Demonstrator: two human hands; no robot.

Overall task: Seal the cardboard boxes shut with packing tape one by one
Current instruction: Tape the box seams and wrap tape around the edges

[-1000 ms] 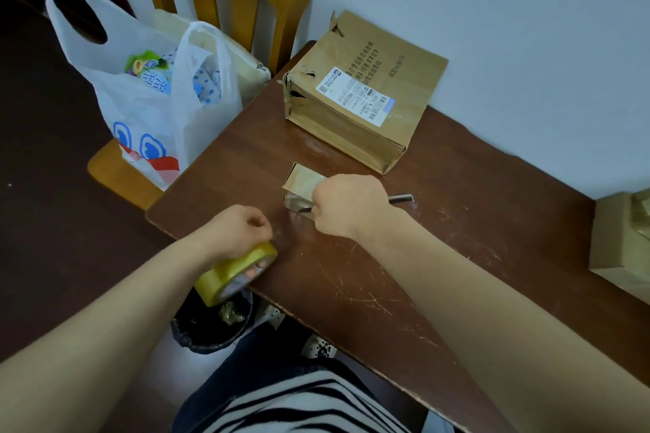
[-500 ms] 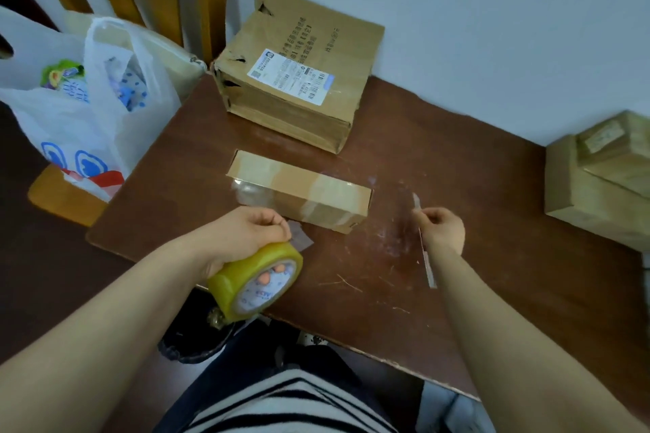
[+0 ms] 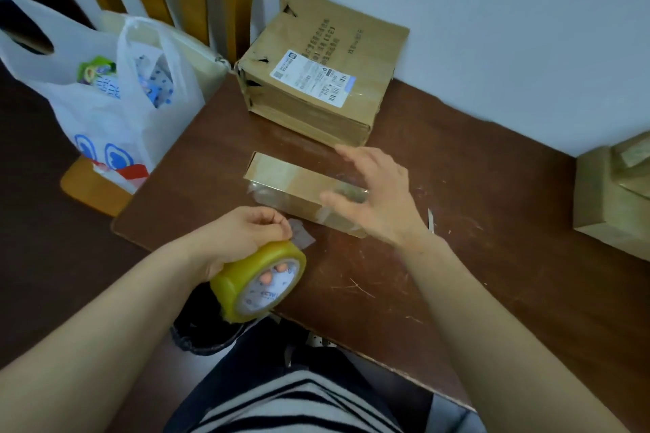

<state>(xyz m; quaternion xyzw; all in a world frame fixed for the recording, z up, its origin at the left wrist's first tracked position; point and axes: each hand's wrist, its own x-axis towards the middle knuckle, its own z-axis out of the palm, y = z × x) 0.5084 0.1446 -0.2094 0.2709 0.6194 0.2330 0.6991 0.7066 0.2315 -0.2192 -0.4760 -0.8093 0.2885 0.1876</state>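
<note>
Small box [image 3: 281, 179]: long, flat cardboard, lying on the brown table [image 3: 492, 257] near its front-left part, with glossy tape over its near side.
Right hand [image 3: 376, 197]: fingers spread and straight above the small box's right end, holding nothing; contact is too blurred to tell.
Left hand [image 3: 246, 232]: curled round the yellow tape roll [image 3: 260, 283], fingers through its core, at the table's near edge.
Large box [image 3: 316, 81]: labelled, behind the small box, against the wall.
Blade [image 3: 430, 220]: thin, lying just right of the right wrist.
Bag [image 3: 105, 98]: white plastic, on the chair to the left.
</note>
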